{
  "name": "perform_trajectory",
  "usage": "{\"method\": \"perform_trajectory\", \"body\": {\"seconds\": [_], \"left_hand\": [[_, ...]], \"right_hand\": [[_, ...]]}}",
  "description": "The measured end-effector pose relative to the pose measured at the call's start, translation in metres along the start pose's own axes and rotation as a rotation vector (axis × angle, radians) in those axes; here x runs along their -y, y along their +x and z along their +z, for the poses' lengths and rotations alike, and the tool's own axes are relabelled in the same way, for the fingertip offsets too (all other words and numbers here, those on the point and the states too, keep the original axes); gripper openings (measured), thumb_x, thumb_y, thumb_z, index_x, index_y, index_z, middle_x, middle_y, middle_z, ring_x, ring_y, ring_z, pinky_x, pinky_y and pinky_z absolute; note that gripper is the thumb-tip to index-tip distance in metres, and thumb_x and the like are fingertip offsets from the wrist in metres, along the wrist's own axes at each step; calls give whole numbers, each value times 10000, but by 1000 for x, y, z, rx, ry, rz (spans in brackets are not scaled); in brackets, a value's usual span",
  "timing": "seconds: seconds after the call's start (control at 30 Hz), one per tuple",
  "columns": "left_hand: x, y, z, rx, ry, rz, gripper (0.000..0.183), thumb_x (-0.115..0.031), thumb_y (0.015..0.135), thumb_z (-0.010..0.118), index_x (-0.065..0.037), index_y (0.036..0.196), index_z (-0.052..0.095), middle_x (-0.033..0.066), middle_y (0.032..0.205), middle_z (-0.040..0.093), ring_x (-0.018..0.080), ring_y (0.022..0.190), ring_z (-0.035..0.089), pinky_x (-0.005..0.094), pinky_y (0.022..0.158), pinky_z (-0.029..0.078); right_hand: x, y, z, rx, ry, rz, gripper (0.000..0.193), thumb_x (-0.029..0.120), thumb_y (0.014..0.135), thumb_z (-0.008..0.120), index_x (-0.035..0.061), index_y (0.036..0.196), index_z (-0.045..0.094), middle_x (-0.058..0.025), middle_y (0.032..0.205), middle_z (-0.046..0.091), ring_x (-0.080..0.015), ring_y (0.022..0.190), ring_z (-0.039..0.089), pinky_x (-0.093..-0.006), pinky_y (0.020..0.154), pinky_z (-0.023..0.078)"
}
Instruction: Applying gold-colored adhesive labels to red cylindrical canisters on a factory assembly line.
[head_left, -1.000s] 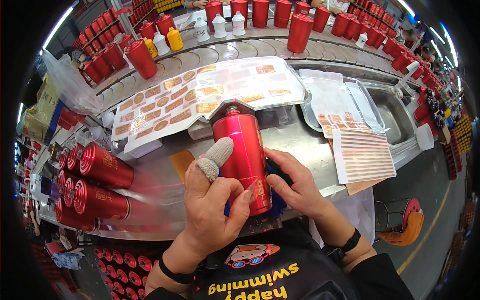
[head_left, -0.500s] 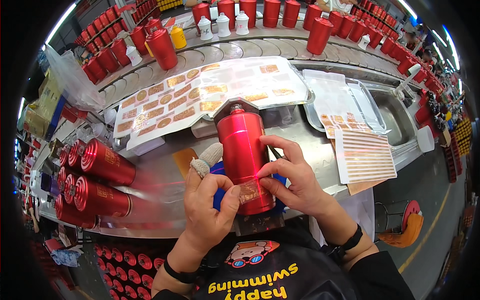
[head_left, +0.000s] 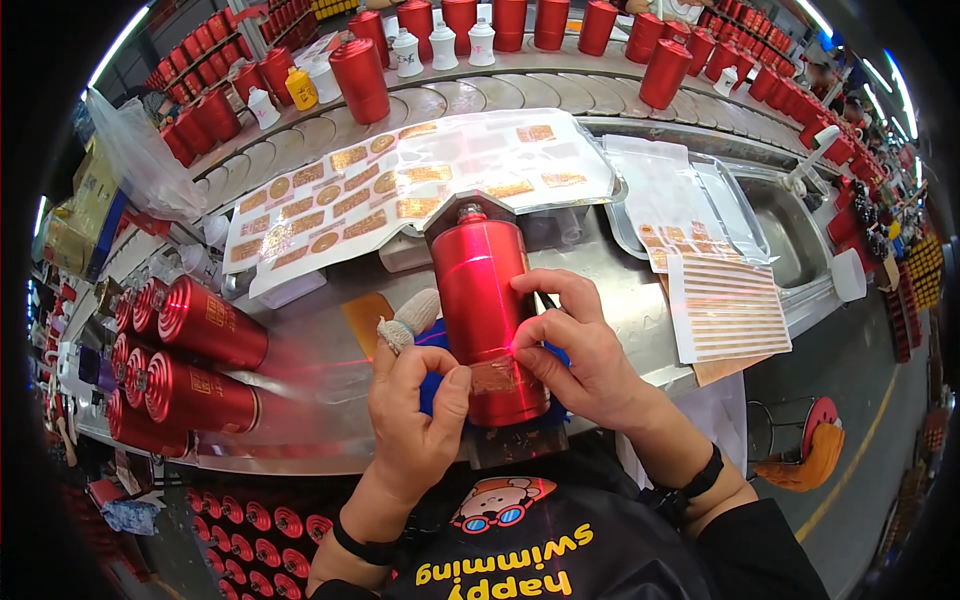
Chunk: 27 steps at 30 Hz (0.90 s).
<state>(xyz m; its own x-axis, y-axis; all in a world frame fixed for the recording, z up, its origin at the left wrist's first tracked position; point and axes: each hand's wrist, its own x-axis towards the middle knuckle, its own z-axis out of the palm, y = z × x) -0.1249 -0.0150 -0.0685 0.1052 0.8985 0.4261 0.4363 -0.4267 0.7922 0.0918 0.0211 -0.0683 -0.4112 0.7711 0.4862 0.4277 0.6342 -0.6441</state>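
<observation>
A glossy red bottle (head_left: 480, 290) lies tilted in front of me, its narrow neck away from me against a grey angled rest (head_left: 505, 197). Low on its side is a shiny gold decal (head_left: 493, 376). My left hand (head_left: 415, 405) pinches thumb and forefinger at the decal's left end; a pale cloth cover (head_left: 412, 318) sheathes one of its fingers. At the upper right corner of the decal, my right hand (head_left: 585, 355) pinches with thumb and forefinger, another finger touching the bottle's side. Red light lines cross the bottle.
Sheets of gold decals (head_left: 350, 200) lie beyond the bottle. A striped sheet (head_left: 728, 310) and metal tray (head_left: 745, 190) are right, near a sink (head_left: 790, 235). Red bottles (head_left: 205, 390) lie stacked left. A curved conveyor (head_left: 440, 105) carries bottles; a stool (head_left: 820, 420) stands right.
The decal lies flatter on the bottle, and my hands have barely shifted. On the conveyor, the nearer red bottles moved right, while the farther red ones and a yellow bottle moved left.
</observation>
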Motion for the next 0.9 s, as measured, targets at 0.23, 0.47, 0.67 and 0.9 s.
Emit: {"method": "perform_trajectory", "body": {"seconds": [0.23, 0.47, 0.67, 0.9], "left_hand": [[17, -6, 3, 29, -134, -89, 260, -279, 973, 646, -21, 940, 629, 257, 1255, 595, 352, 1151, 582, 414, 995, 417], [18, -2, 15, 2, -192, -105, 237, -227, 902, 738, -30, 959, 620, 289, 1456, 485, 390, 1332, 483, 449, 1110, 339], [16, 0, 11, 27, -140, -28, 151, -141, 887, 708, -25, 857, 616, 290, 1462, 479, 397, 1335, 478, 455, 1116, 333], [15, -1, 9, 26, -46, -26, 115, -94, 871, 671, -16, 823, 602, 293, 1451, 492, 412, 1316, 487, 463, 1112, 334]], "right_hand": [[1, 0, 2, -8, -12, 11, 62, 75, 900, 693, 74, 920, 635, -180, 1332, 532, -359, 1267, 467, -447, 1080, 353], [1, 0, 4, -52, -46, -47, 132, 76, 862, 721, 60, 928, 608, -171, 1256, 537, -394, 1179, 479, -484, 1023, 379], [1, -3, 4, -24, -19, 24, 67, 71, 905, 695, 71, 934, 635, -181, 1345, 519, -359, 1275, 466, -443, 1084, 361], [-7, -14, 9, -105, 105, 133, 273, 177, 941, 702, 48, 1174, 644, -189, 1363, 496, -354, 1283, 462, -438, 1083, 374]]}}
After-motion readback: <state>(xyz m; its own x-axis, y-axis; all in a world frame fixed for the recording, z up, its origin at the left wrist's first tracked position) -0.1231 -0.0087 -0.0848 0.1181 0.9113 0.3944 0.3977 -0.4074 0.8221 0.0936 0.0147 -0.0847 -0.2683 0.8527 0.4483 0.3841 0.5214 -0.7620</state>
